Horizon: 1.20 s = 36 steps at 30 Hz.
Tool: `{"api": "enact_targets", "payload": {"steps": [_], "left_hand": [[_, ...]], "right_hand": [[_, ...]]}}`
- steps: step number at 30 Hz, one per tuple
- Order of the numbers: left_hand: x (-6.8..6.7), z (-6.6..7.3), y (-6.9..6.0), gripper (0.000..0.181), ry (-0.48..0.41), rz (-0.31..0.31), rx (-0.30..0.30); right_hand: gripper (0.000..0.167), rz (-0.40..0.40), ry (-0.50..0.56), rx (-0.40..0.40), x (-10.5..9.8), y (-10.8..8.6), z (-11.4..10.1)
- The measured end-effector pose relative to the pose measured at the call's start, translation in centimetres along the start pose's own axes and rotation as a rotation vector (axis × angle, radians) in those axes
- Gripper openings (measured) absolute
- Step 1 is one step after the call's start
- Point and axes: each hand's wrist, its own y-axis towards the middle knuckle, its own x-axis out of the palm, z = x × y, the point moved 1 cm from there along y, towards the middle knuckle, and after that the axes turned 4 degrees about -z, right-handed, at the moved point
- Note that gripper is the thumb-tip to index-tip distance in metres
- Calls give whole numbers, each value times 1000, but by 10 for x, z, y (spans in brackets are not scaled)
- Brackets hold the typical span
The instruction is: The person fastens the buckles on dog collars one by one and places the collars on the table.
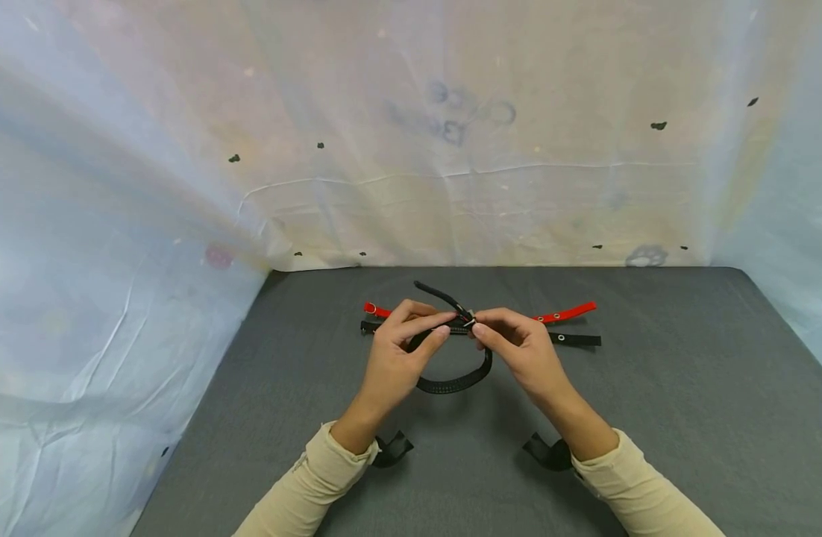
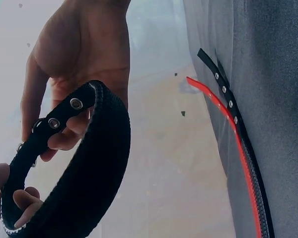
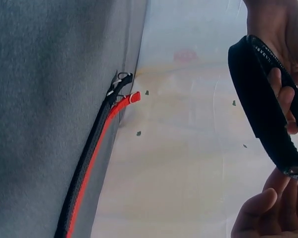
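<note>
Head view, two hands [image 1: 397,359] [image 1: 528,358], three collars [image 1: 453,385] [image 1: 573,312] [image 1: 579,340]

This looks like a makeshift, curtained-off work booth; whether it stands in a home, workshop or lab cannot be told. A pale printed back sheet [image 1: 552,209], creased and dotted with small dark marks, hangs behind the counter [image 1: 693,403], which has a plain grey, cloth-like surface. Bluish side sheets [image 1: 68,298] close in left and right, their folds showing loose material. A red strap [image 1: 572,312] and a black strap [image 1: 582,340] lying on the counter suggest a handwork spot.
</note>
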Motion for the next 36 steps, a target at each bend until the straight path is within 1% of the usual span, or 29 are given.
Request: {"api": "enact_targets", "payload": {"steps": [4,8,10,12,14,15,17,19,20,22,24,26,28,31,34,36], "left_hand": [[0,-1,0,23,3,-1,18],[1,0,0,23,-7,5,23],[0,0,0,22,-20,16,12],[0,0,1,23,-32,36,-24],[0,1,1,31,-62,60,-60],[-1,1,2,38,-75,67,-76],[-1,1,2,55,-101,66,-89],[-2,2,3,71,-122,50,-72],[-2,2,3,75,-124,37,-66],[-3,3,3,77,-117,15,-55],[-3,3,3,74,-110,8,-55],[-3,3,3,67,-107,10,-54],[-4,2,2,62,-119,17,-45],[-4,2,3,46,-195,40,-64],[-5,2,3,27,-282,85,-111],[-5,1,3,19,-322,115,-143]], "right_hand": [[18,-3,-50,-29,-2,2,0],[18,-1,-126,-21,-4,2,-3],[18,2,-171,-10,-4,2,-4],[19,5,-203,-5,-4,1,-5],[18,8,-219,-6,-4,1,-6],[18,9,-224,-8,-4,1,-6],[18,9,-226,-15,-4,1,-6],[18,6,-223,-21,-5,2,-5],[18,5,-221,-23,-5,2,-5],[17,4,-216,-23,-5,1,-5],[17,4,-216,-23,-5,1,-5],[17,4,-217,-19,-5,1,-5],[17,4,-217,-15,-5,0,-5],[17,5,-215,-16,-5,0,-5],[17,-1,-207,-24,-5,-1,-5],[17,-6,-203,-26,-5,-1,-5]]}}
